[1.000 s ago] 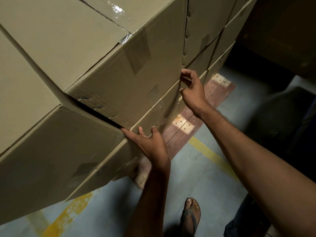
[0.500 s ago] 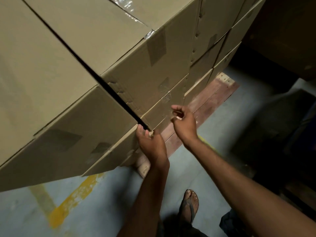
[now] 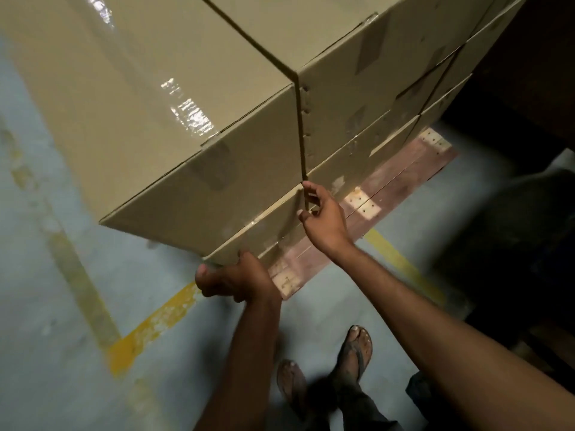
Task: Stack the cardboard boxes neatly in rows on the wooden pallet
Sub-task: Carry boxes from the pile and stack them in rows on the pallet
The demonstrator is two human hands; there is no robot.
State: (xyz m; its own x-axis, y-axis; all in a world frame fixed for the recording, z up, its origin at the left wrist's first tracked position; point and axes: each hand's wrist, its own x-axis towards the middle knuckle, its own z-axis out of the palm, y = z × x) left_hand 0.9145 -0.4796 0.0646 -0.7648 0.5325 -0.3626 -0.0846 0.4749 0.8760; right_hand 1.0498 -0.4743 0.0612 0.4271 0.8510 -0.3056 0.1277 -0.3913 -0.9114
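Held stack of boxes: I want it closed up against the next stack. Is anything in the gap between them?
Only the right hand, whose fingertips sit at the lower end of the gap; higher up it looks empty. The left hand grips the bottom box at its corner.

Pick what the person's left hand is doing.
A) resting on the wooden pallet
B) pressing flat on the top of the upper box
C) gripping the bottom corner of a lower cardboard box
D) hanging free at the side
C: the left hand curls around the near bottom corner of the lower cardboard box, clear of the wooden pallet.
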